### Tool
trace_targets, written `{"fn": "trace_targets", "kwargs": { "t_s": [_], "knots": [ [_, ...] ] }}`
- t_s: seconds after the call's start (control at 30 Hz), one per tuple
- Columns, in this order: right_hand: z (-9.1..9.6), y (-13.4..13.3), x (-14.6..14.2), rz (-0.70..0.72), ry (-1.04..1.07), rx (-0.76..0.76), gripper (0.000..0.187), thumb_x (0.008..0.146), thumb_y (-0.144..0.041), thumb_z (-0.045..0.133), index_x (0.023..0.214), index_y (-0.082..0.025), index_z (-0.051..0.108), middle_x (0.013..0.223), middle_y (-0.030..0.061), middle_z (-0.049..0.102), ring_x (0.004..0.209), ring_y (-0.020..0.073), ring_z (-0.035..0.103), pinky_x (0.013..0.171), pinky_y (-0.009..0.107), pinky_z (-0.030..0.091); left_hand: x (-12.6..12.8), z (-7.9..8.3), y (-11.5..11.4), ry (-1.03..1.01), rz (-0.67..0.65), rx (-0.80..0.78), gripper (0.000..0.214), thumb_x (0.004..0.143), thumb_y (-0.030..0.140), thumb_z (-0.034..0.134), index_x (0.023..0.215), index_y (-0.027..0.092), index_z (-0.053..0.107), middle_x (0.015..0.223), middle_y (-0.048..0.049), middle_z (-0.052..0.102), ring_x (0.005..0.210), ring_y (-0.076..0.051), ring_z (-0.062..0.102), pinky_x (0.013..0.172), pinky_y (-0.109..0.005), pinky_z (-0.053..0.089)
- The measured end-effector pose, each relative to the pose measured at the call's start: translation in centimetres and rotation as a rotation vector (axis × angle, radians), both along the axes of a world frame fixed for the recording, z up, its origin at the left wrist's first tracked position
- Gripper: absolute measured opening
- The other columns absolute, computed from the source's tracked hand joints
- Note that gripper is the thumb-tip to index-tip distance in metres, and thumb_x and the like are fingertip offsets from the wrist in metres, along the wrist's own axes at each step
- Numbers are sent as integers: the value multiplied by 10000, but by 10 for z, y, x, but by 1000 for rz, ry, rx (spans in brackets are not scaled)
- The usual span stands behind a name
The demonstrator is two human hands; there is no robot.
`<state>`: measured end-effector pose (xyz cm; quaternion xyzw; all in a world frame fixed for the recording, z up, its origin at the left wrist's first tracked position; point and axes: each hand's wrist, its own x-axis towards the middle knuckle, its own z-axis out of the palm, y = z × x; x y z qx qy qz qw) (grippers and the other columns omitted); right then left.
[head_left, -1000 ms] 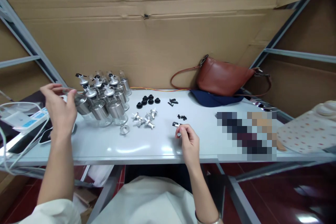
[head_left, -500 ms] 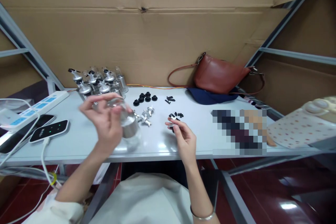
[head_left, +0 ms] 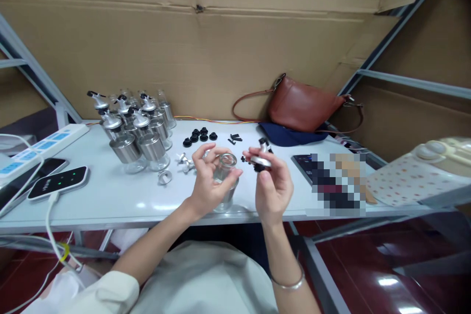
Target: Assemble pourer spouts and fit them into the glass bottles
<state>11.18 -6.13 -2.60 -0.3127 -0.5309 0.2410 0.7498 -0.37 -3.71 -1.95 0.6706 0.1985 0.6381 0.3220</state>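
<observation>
My left fingers (head_left: 200,157) curl around the glass bottle (head_left: 227,191) by the near edge of the bench (head_left: 110,201), and my right fingers (head_left: 281,169) pinch the silver spout (head_left: 260,161) beside it, not touching. If I bump the bottle or hold too loosely, it might tip off that edge. I have room on my left, but silver bits (head_left: 184,162) sit close.

Pale table (head_left: 117,201) bearing bottles (head_left: 151,146); black stoppers (head_left: 187,142); power strip (head_left: 43,150)
</observation>
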Motion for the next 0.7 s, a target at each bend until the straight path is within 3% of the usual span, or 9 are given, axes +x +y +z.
{"fn": "trace_targets", "kwargs": {
  "t_s": [0.13,0.23,0.5,0.7],
  "knots": [
    [30,6,2,161,-332,86,483,773,-268,674,1234,-269,529,1287,90,601,1212,291,560,1039,497,443,5,4,-5,23,-54,-147,574,809,277,670,1157,293,213,849,19,569,797,-140,627,737,-308,520],
    [36,9,3,190,-460,69,582,751,-175,682,1293,-277,496,1313,75,587,1224,277,552,1026,471,464,7,5,-5,4,-113,-208,532,786,283,688,1072,293,238,898,16,576,751,-128,632,697,-292,524],
    [43,12,10,177,-599,46,582,754,-152,680,1299,-286,528,1344,62,572,1162,269,593,879,393,560,5,6,-3,33,-169,-233,619,789,287,681,1180,288,201,986,-41,587,755,-164,655,699,-333,559],
    [37,17,15,139,-623,129,430,774,-201,712,1182,-296,613,1203,40,671,1144,247,609,981,429,491,5,1,-1,23,-184,-203,532,783,247,671,1110,276,251,1059,-51,569,802,-142,637,739,-326,558]
  ]
}}
